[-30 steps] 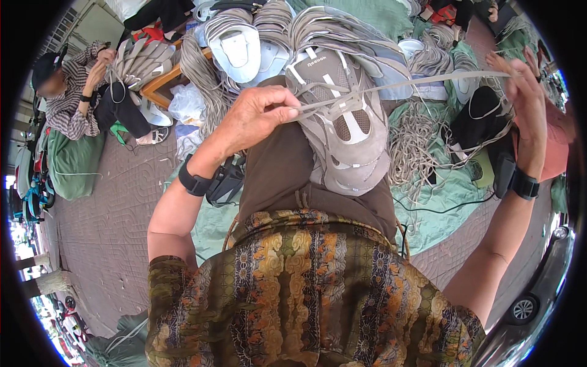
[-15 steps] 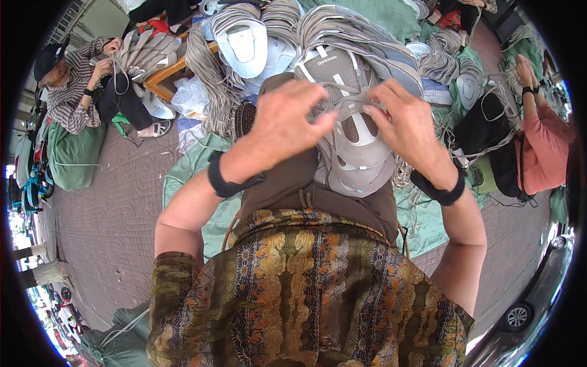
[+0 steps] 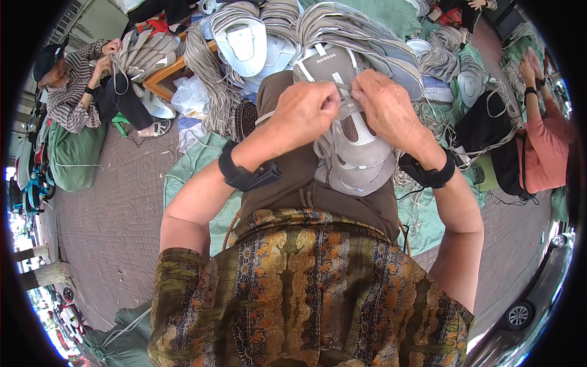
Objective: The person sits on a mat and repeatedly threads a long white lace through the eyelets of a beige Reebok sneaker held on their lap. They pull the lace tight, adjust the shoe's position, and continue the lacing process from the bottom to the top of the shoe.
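Observation:
A grey shoe upper (image 3: 361, 162) with mesh panels and pale trim lies across my lap, over the brown trousers (image 3: 278, 177). A flat grey shoelace (image 3: 347, 110) crosses the middle of the upper between my hands. My left hand (image 3: 307, 110) is closed, fingers curled tight beside the lace, with a strand looping back past the wrist. Opposite it, my right hand (image 3: 389, 109) pinches at the lace, thumb and forefinger pressed together over the upper's tongue. The fingertips hide just where the lace is gripped. Black bands circle both wrists.
Beyond my knees lie stacked grey uppers (image 3: 361, 30), white-lined uppers (image 3: 241, 46) and hanks of laces (image 3: 205, 67). A wooden stool frame (image 3: 164, 82) stands at left. A green sheet (image 3: 189, 171) covers the ground. Co-workers sit left (image 3: 79, 85) and right (image 3: 544, 147).
Both hands have closed from loosely spread fingers onto the lace. My left hand has turned and its wrist has shifted right; the right hand has moved slightly left.

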The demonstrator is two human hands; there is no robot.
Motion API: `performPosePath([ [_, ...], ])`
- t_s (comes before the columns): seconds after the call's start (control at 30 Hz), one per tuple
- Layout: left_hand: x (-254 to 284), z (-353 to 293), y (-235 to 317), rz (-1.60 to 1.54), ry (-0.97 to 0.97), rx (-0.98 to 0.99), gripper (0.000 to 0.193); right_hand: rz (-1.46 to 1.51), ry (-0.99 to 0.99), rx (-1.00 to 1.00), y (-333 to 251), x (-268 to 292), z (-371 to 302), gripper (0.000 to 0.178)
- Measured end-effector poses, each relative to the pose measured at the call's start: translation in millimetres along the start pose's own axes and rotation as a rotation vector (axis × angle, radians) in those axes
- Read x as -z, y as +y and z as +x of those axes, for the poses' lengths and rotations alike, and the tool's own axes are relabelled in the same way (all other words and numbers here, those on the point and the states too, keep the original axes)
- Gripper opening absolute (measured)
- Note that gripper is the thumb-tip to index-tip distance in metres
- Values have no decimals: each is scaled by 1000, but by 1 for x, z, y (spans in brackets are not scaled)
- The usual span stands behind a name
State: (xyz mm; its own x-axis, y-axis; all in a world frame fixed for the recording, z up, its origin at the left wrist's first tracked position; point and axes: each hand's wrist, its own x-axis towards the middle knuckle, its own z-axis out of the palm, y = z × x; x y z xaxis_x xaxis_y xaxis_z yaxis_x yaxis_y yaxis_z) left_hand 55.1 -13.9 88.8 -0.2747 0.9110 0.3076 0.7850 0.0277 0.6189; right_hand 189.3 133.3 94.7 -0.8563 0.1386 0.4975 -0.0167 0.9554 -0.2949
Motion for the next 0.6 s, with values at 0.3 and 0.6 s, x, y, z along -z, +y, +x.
performPosePath([
  [0.3, 16, 2, 0, -239, -152, 153, 12, 937, -167, -432, 4, 20, 4, 7],
  [0.6, 9, 1, -12, -406, -151, 52, 8, 1271, 140, -490, 26, 103, -21, 19],
])
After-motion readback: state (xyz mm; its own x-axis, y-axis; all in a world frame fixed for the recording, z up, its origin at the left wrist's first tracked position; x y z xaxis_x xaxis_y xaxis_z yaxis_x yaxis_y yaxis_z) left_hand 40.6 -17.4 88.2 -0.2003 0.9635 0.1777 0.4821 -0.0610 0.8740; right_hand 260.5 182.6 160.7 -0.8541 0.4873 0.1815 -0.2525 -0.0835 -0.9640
